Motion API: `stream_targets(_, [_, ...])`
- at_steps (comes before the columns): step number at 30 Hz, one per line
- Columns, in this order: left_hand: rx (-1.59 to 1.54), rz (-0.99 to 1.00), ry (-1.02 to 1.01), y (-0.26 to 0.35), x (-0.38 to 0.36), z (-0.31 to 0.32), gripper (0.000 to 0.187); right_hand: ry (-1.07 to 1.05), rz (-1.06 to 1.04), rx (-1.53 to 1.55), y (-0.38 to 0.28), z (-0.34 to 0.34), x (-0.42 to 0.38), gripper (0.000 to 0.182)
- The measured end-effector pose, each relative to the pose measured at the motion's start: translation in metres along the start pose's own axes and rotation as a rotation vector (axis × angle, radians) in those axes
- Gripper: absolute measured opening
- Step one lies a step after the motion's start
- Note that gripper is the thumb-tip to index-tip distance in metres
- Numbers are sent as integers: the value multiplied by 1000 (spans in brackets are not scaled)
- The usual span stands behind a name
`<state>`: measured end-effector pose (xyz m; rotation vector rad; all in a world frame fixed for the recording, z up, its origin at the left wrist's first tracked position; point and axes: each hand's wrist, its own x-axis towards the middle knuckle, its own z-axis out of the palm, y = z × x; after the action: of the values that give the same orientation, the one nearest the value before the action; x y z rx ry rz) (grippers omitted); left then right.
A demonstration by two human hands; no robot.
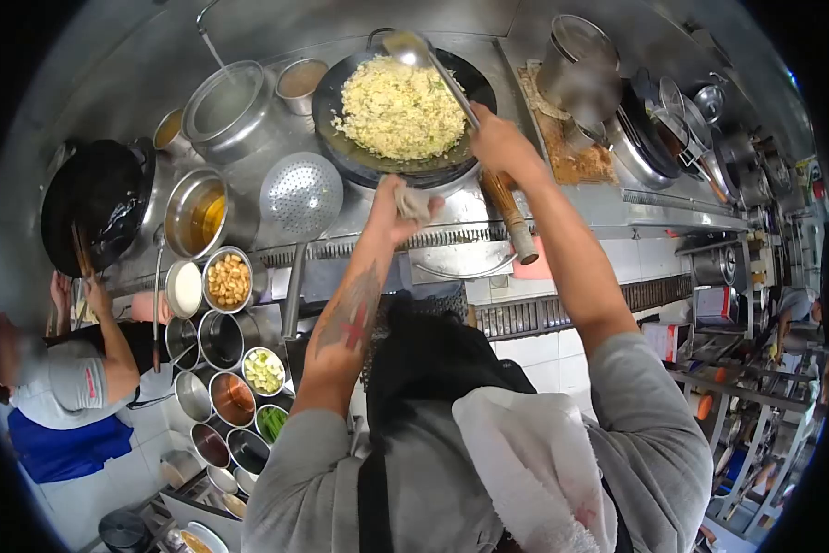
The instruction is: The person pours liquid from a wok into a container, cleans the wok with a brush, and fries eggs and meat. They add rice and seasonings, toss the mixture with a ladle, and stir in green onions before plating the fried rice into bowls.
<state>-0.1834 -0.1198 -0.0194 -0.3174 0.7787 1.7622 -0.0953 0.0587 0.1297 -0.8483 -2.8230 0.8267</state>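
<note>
A large black wok (327,115) on the stove holds a heap of yellow fried rice (400,106). My right hand (506,147) is closed round the handle of a metal ladle (407,50), whose bowl hangs over the far part of the rice. At the wok's near edge, my left hand (398,214) grips a folded beige cloth (414,203). A wooden-handled tool (508,217) lies just below my right hand, across the stove's front edge. Left of the wok rests a round perforated skimmer (302,195).
A second black wok (96,207) stands far left, with a co-worker (55,378) beside it. Pots, including one of yellow liquid (196,214), and ingredient containers (228,281) crowd the left. A stained board (576,157) and stacked pans (640,138) are at right.
</note>
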Motion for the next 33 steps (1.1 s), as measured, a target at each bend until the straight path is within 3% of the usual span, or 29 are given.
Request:
stream_targets(2, [-52,-6,145,8,30,25,34,-38,37,-96,11,38,29,53])
stream_targets(3, [-44,-9,141,15,64,17,34,-80,67,-203,24,58,39,55])
stream_targets(5, [128,7,87,12,118,-19,29,-34,60,-126,51,79,-6,57])
stream_targets(7, [82,84,131,-7,119,-14,24,-43,-234,-143,89,61,-64,59])
stream_targets(9, [-3,157,185,-2,114,1,20,-106,-49,-389,78,-5,-106,58])
stream_targets(11, [66,157,193,5,114,-13,16,-33,-1,-598,62,-38,-135,56])
stream_targets(12, [121,201,11,4,109,-29,14,-11,-57,-668,62,-59,-151,56])
stream_targets(13, [86,196,-13,2,96,-38,12,17,-115,-739,63,-90,-165,56])
stream_targets(14, [51,194,-41,-3,73,-42,10,-42,-144,-719,46,-138,-190,56])
stream_targets(16, [111,225,222,-43,-44,8,11,-46,-195,-545,13,-217,-242,47])
stream_targets(17, [95,182,79,-60,-57,-18,6,-53,-280,-619,11,-246,-262,44])
stream_targets(18, [48,156,105,-49,-72,6,6,-166,-49,-536,-13,-258,-272,46])
stream_targets(21, [-139,53,171,-2,-65,58,6,-167,-61,-665,-23,-209,-241,45])
stream_targets(22, [-138,84,59,8,-9,41,9,-146,-110,-556,-14,-182,-217,46])
stream_targets(23, [-138,73,56,-12,15,11,9,-106,-118,-584,-9,-155,-192,49])
stream_targets(24, [-39,181,94,-32,35,-12,10,-83,-221,-588,38,-111,-148,51])
stream_targets(25, [69,295,116,-42,54,-23,11,-124,-92,-640,24,-83,-134,50])
stream_targets(27, [178,381,125,-72,57,-59,11,77,-68,-619,22,-42,-135,45])
stream_targets(30, [107,462,118,-99,2,-72,10,80,-16,-570,9,-62,-166,46])
stream_targets(33, [89,419,48,-46,26,-80,10,7,-148,-642,-15,-145,-194,44])
